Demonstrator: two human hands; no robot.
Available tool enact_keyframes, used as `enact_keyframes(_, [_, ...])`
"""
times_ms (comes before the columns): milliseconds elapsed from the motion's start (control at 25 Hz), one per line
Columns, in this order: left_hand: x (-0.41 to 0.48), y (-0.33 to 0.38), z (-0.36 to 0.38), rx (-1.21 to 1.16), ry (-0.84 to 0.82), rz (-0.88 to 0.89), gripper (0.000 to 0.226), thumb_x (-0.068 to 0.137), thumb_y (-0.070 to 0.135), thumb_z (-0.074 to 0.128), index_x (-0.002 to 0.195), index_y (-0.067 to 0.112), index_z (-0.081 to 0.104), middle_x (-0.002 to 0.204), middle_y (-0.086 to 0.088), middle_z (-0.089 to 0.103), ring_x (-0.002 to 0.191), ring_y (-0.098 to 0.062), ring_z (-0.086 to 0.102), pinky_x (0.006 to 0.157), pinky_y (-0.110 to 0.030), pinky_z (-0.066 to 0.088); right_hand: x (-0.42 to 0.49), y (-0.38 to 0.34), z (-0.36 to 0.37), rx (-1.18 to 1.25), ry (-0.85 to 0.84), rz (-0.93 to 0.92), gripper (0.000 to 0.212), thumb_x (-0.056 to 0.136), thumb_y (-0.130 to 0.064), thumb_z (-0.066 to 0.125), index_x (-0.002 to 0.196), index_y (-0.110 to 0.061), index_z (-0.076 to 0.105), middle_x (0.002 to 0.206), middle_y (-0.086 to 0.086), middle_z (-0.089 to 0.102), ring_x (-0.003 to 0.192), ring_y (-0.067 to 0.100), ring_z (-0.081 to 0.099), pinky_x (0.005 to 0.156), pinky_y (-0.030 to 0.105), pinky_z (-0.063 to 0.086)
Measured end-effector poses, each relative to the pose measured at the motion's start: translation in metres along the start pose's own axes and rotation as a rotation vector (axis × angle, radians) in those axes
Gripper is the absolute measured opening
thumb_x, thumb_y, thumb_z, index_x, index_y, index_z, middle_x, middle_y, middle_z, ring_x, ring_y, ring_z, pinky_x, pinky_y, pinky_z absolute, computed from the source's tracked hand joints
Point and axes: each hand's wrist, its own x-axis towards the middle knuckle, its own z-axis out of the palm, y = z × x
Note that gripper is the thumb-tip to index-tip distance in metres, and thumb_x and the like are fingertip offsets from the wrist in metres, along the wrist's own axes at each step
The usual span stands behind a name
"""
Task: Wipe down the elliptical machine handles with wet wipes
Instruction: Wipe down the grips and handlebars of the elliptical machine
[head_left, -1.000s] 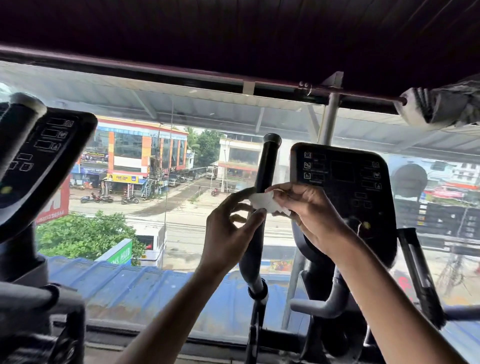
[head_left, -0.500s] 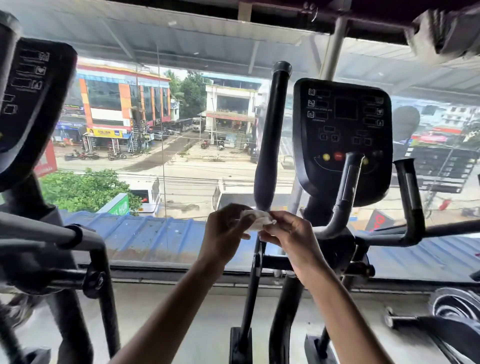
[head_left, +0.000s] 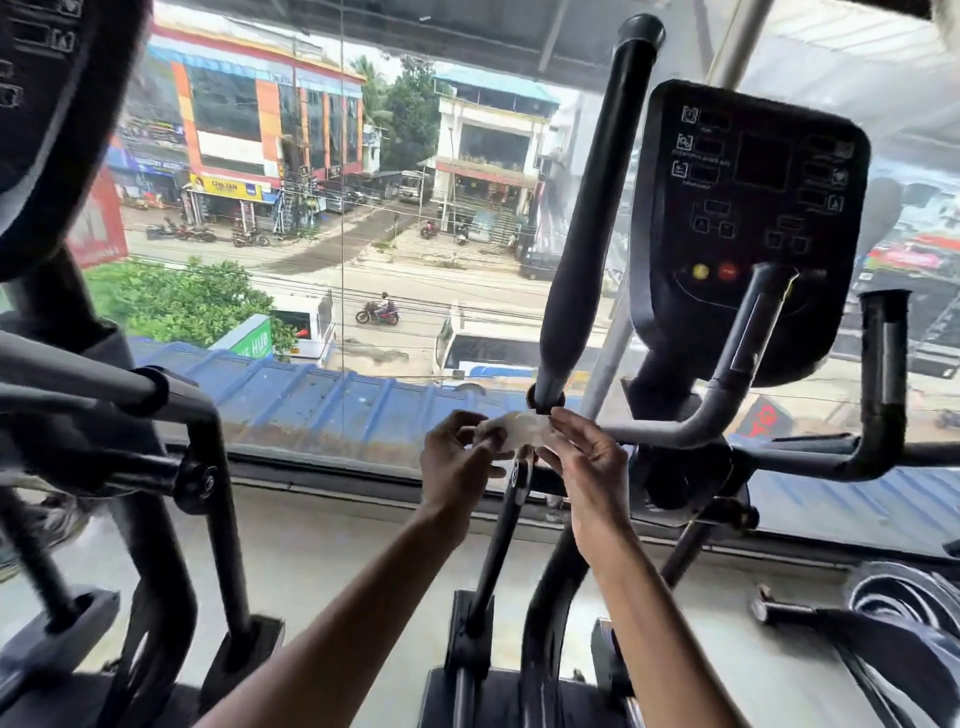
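Now that the wet wipe (head_left: 511, 428) has come down from mid-grip to the base of the handle (head_left: 582, 234), left hand (head_left: 457, 462) and right hand (head_left: 587, 460) pinch it between them; this pass looks finished.

Through the window (head_left: 467, 93) I see an orange-striped building (head_left: 249, 119) upper left, a motorbike (head_left: 377, 313) mid-frame on the road (head_left: 415, 280), green shrubs (head_left: 176, 301) left, blue corrugated roof (head_left: 332, 405) beneath, grey floor (head_left: 322, 561) lower centre

Crumpled white wipe (head_left: 513, 429) just below tall black handle (head_left: 582, 218).
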Motion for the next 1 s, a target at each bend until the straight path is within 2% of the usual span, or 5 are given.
enact_keyframes(200, [0.033,-0.024,0.013,0.078,0.262,-0.003,0.013,0.082,-0.004,0.075,0.085,0.007,0.071,0.085,-0.008,0.076,0.073,-0.021,0.077,0.066,-0.037,0.065,0.022,0.008,-0.001,-0.215,0.076,-0.185,0.037,0.085,-0.014,0.083,0.114,-0.032,0.071,0.103,-0.023,0.074,0.101,0.0,0.071,0.081,0.02,0.056])
enact_keyframes(360, [0.059,-0.038,0.025,0.186,0.333,-0.001,0.012,0.082,0.005,0.076,0.091,0.014,0.078,0.085,0.0,0.079,0.082,-0.016,0.075,0.076,-0.032,0.061,0.029,0.009,0.0,-0.339,0.064,-0.39,0.047,0.082,-0.023,0.084,0.125,-0.019,0.066,0.123,-0.007,0.066,0.107,0.004,0.065,0.085,0.025,0.059])
enact_keyframes(720, [0.11,-0.057,0.065,0.316,0.221,0.179,0.023,0.088,0.003,0.072,0.108,0.01,0.081,0.119,-0.004,0.076,0.105,-0.017,0.073,0.096,-0.026,0.054,0.038,0.01,0.015,-0.453,0.177,-0.501,0.045,0.078,-0.052,0.08,0.107,-0.022,0.063,0.103,-0.009,0.067,0.098,0.015,0.066,0.091,0.031,0.055])
enact_keyframes(920, [0.135,-0.069,0.069,0.262,0.313,0.134,0.019,0.088,0.008,0.071,0.102,0.015,0.082,0.102,-0.002,0.076,0.089,-0.023,0.073,0.082,-0.031,0.056,0.037,0.012,0.014,-0.456,0.194,-0.507,0.047,0.078,-0.049,0.08,0.112,-0.021,0.064,0.104,-0.008,0.07,0.096,0.016,0.067,0.09,0.041,0.055])
enact_keyframes(1000, [0.134,-0.069,0.072,0.29,0.199,0.117,0.016,0.091,0.015,0.071,0.101,0.019,0.082,0.097,-0.002,0.079,0.088,-0.021,0.074,0.076,-0.03,0.054,0.037,0.012,0.015,-0.461,0.2,-0.506,0.05,0.077,-0.047,0.08,0.113,-0.018,0.064,0.103,-0.01,0.07,0.095,0.016,0.068,0.09,0.041,0.055])
